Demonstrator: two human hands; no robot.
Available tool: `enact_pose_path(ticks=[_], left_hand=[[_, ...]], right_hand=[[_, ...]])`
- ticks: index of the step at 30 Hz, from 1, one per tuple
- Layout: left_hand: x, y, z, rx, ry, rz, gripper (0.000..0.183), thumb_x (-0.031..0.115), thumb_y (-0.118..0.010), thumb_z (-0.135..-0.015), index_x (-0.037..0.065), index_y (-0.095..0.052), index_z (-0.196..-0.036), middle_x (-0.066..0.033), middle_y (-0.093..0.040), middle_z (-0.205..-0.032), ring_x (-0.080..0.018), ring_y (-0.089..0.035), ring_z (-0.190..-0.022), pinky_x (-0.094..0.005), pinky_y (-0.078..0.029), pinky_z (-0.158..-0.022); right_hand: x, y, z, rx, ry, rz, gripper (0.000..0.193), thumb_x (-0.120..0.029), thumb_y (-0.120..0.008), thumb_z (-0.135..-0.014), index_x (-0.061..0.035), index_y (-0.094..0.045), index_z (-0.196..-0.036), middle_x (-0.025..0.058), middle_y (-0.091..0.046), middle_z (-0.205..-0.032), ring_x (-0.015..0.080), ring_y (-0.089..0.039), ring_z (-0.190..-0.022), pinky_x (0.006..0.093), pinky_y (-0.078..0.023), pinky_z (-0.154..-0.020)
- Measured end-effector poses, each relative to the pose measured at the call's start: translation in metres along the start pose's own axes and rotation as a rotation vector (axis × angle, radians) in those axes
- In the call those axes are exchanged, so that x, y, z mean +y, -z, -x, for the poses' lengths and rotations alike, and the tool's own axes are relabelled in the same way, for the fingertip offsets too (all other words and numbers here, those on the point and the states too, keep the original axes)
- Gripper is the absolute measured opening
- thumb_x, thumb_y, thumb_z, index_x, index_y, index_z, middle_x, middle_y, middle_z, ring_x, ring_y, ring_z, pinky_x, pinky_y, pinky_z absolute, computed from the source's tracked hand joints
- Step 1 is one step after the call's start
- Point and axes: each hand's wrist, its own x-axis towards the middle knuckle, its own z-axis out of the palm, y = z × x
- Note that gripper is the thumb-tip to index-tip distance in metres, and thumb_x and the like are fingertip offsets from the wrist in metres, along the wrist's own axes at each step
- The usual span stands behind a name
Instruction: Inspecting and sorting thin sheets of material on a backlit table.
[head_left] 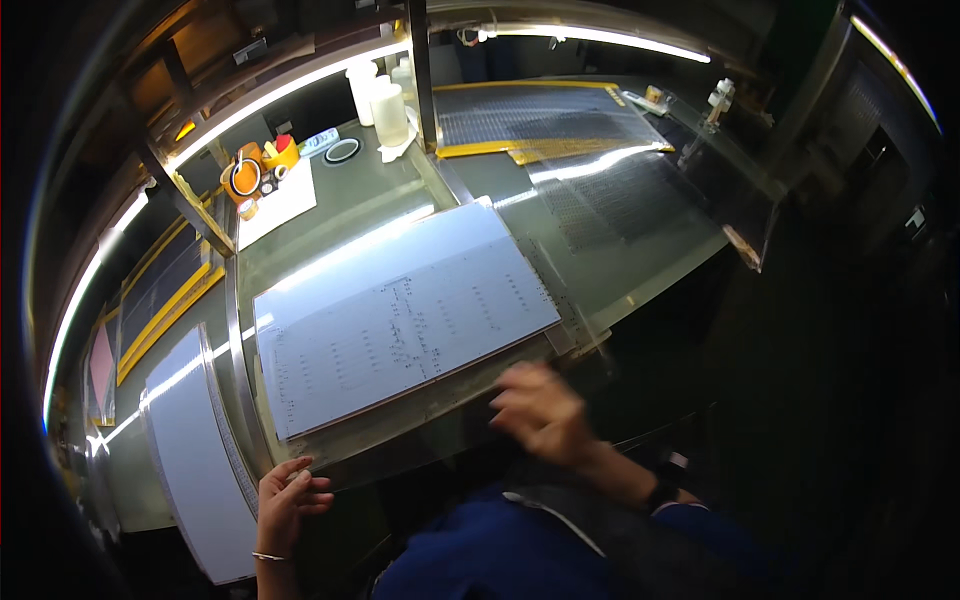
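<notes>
A white rectangular panel point(400, 320) with rows of small dark marks lies on the glass-like tabletop in front of me. Off its near-left corner is my left hand point(290, 500), fingers loosely bent and apart, with nothing seen in them. My right hand point(545, 412) hovers just off the panel's near-right edge. Motion blurs it somewhat, but its half-curled fingers look apart and appear to hold nothing. Neither hand visibly touches the panel.
Another white sheet point(195, 450) lies left, beyond a metal strip point(240, 370). Yellow-edged dark mesh panels point(540, 115) rest at the back right. White bottles point(390, 115), an orange tape roll point(245, 177) and a yellow container point(283, 152) stand behind. A metal post point(420, 75) rises at the back.
</notes>
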Motion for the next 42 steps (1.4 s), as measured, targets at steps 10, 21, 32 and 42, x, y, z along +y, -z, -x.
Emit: enact_pose_path(ticks=[10, 21, 32, 42], left_hand=[[0.014, 0.021, -0.005, 0.002, -0.153, -0.189, 0.02, 0.006, -0.068, -0.073, -0.004, -0.058, -0.087, -0.014, -0.065, -0.081, -0.0171, -0.064, -0.069, -0.0267, -0.053, -0.061], [0.042, 0.055, -0.069, 0.104, -0.227, -0.575, 0.053, -0.003, -0.065, -0.072, 0.007, -0.05, -0.122, -0.0173, -0.054, -0.117, -0.0168, -0.063, -0.084, -0.0261, -0.052, -0.075], [0.019, 0.07, -0.086, -0.101, -0.559, -0.758, 0.058, 0.001, -0.06, -0.072, 0.013, -0.045, -0.127, -0.0035, -0.032, -0.139, -0.0254, -0.011, -0.135, -0.0426, 0.002, -0.109], [0.017, 0.071, -0.087, -0.119, -0.555, -0.806, 0.061, 0.005, -0.064, -0.071, 0.017, -0.045, -0.128, -0.0026, -0.03, -0.14, -0.0244, -0.009, -0.136, -0.0422, 0.003, -0.11]], right_hand=[[0.066, 0.08, -0.002, -0.141, -1.105, -0.6, 0.027, -0.016, -0.063, -0.082, 0.0032, -0.057, -0.1, 0.0127, -0.062, -0.079, 0.0182, -0.063, -0.067, 0.0292, -0.054, -0.062], [0.109, 0.018, -0.086, -0.041, -0.595, -0.158, 0.019, -0.006, -0.062, -0.081, 0.003, -0.061, -0.098, 0.004, -0.062, -0.085, 0.0078, -0.056, -0.077, 0.0204, -0.044, -0.071], [0.127, 0.01, -0.068, 0.103, -0.581, -0.188, 0.015, -0.011, -0.057, -0.086, 0.001, -0.061, -0.094, 0.0009, -0.059, -0.083, 0.0061, -0.051, -0.078, 0.0196, -0.041, -0.074], [0.129, 0.009, -0.064, 0.113, -0.556, -0.208, 0.016, -0.011, -0.057, -0.086, 0.0017, -0.061, -0.094, 0.0018, -0.059, -0.084, 0.007, -0.052, -0.078, 0.0202, -0.041, -0.074]])
